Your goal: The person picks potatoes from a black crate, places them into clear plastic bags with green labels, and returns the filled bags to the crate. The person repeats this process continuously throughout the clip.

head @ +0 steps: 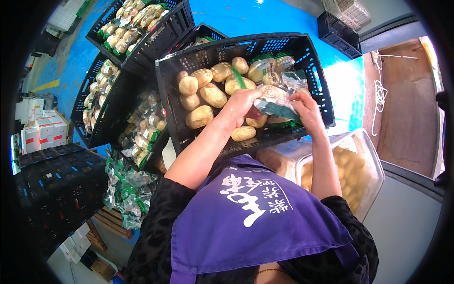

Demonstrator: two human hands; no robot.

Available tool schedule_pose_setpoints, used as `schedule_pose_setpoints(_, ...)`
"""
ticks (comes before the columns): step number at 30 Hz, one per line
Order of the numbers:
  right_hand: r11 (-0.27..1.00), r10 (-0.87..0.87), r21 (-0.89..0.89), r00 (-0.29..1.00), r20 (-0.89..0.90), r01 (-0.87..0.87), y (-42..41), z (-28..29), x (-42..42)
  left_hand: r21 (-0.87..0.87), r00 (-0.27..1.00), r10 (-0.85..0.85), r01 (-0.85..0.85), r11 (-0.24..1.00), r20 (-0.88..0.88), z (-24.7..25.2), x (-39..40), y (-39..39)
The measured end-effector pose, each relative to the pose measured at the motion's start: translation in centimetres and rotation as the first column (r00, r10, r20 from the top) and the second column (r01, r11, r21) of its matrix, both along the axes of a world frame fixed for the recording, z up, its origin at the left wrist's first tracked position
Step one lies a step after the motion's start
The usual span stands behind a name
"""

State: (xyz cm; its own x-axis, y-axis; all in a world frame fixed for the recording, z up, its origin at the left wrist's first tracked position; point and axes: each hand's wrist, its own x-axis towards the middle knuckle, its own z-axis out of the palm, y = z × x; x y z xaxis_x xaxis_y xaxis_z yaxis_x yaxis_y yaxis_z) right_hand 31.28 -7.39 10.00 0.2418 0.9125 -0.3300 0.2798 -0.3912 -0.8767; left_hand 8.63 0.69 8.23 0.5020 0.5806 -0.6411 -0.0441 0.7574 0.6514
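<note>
A clear plastic bag with printing and green parts [272, 96] is stretched between my two hands over a black plastic crate [227, 44]. My left hand [244, 104] grips the bag's left side, its fingers partly hidden beneath it. On the right side my right hand [305, 106] pinches the bag's edge. Loose potatoes [212, 95] lie in the left and middle of the crate. Bagged potatoes [262, 69] fill its right part. A green strip [238, 78] rises beside my left hand, in front of a potato. How much the held bag contains, I cannot tell.
More black crates of bagged potatoes [136, 21] stand at the left. Empty-looking plastic bags [129, 191] hang in a heap at lower left, near stacked black crates [60, 184]. A translucent tub of potatoes [370, 156] stands at my right. Blue floor [227, 17] shows beyond.
</note>
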Motion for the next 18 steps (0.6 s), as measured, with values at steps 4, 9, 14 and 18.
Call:
schedule_pose_setpoints(4, 0.99, -0.066, 0.132, 0.994, 0.087, 0.054, 0.2, 2.3, 0.2, -0.044, 0.998, 0.047, -0.045, 0.998, 0.05, 2.7, 0.6, 0.7)
schedule_pose_setpoints(9, 0.952, -0.124, 0.287, 0.991, 0.042, 0.107, -0.1, 5.1, -0.1, 0.113, 0.975, 0.058, -0.083, 0.99, 0.213, 7.2, 0.0, 0.5)
schedule_pose_setpoints(14, 0.948, -0.091, 0.291, 0.985, -0.149, 0.132, 1.5, 8.2, -2.4, 0.224, 0.98, 0.068, -0.11, 0.968, 0.185, 9.3, -2.7, 2.2)
schedule_pose_setpoints(18, 0.939, 0.049, 0.324, 0.886, -0.461, 0.116, 3.0, 9.3, -4.5, 0.33, 0.97, 0.106, -0.175, 0.928, 0.217, 11.6, -6.7, 3.1)
